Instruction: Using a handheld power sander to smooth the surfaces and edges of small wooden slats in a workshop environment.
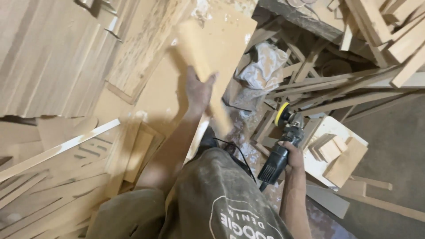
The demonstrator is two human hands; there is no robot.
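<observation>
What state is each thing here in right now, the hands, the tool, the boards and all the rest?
Left hand: gripping the wooden board.
Wooden board: lifted, tilted, blurred.
Right hand: closed around the sander.
Sander: held off the floor, yellow pad facing away; whether it runs cannot be told.
Wood offcuts: lying loose in a heap.
Crumpled cloth: bunched among slats.

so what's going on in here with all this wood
A person stands in a cluttered wood workshop, looking down. Their left hand grips a long, flat wooden board and holds it up at a tilt in front of them. Their right hand holds a black power sander with a yellow pad, off to the side and apart from the board. Loose wood strips, small offcut blocks and stacked boards lie all around.
</observation>
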